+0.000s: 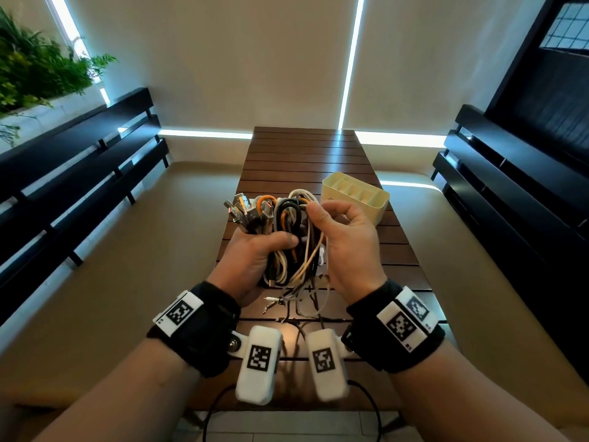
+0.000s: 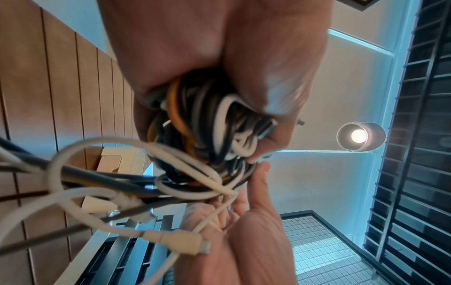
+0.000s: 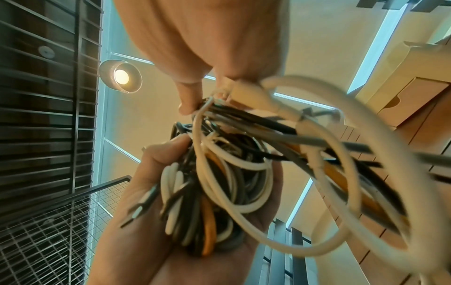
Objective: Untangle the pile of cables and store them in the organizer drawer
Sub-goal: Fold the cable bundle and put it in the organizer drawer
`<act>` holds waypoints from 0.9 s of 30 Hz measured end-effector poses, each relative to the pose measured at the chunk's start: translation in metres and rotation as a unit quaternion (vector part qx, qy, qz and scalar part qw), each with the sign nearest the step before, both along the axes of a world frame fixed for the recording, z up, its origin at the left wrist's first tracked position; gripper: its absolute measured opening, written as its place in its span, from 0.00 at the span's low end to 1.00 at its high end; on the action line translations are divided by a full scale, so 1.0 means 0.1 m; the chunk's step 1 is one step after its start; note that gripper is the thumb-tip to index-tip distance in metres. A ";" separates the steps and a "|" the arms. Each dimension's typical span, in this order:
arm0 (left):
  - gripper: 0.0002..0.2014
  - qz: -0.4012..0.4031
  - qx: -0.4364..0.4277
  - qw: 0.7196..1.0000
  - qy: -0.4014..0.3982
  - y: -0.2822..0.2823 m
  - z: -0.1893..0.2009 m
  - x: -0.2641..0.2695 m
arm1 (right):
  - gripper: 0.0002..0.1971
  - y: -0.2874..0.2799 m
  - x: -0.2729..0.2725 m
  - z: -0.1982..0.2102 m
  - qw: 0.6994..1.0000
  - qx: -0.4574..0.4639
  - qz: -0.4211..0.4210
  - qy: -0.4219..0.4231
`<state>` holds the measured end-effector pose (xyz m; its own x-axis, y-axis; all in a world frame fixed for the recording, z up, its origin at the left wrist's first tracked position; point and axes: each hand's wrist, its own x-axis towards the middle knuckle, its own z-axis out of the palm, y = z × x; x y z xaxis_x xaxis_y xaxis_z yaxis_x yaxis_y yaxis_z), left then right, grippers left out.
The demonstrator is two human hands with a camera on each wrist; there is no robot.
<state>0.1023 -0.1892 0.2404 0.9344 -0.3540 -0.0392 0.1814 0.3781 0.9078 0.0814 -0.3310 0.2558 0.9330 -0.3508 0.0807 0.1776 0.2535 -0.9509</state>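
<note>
A tangled bundle of cables (image 1: 288, 237) in white, black, grey and orange is held upright above the wooden table (image 1: 306, 161). My left hand (image 1: 275, 247) grips the bundle's middle, and metal USB plugs (image 1: 243, 212) stick out above the fist. My right hand (image 1: 317, 212) pinches a thin white cable (image 3: 198, 123) at the top right of the bundle. Loose cable ends (image 1: 296, 303) hang down onto the table. In the left wrist view a white connector (image 2: 185, 243) dangles in front of the right palm. The cream organizer (image 1: 357, 196), with divided compartments, stands just behind the right hand.
Black slatted benches (image 1: 79, 173) (image 1: 510, 193) run along both sides of the narrow table. Green plants (image 1: 35, 68) grow at the far left. A black wire (image 1: 216, 406) from the wrist cameras loops over the table's near edge.
</note>
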 end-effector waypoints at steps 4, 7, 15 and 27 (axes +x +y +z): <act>0.26 -0.009 0.010 1.000 -0.012 0.07 0.02 0.02 | 0.09 0.00 -0.03 -0.02 0.999 -0.040 0.017 -0.009; 0.24 -0.020 0.004 1.000 -0.020 0.14 0.05 0.03 | 0.07 -0.01 -0.07 0.00 0.995 -0.086 0.042 -0.013; 0.24 -0.021 -0.019 0.998 -0.049 0.20 0.08 0.03 | 0.11 0.06 -0.10 0.03 0.989 -0.080 0.120 -0.031; 0.41 0.010 -0.038 0.994 -0.106 0.09 0.06 0.11 | 0.05 0.10 0.01 -0.02 0.986 -0.022 0.163 -0.003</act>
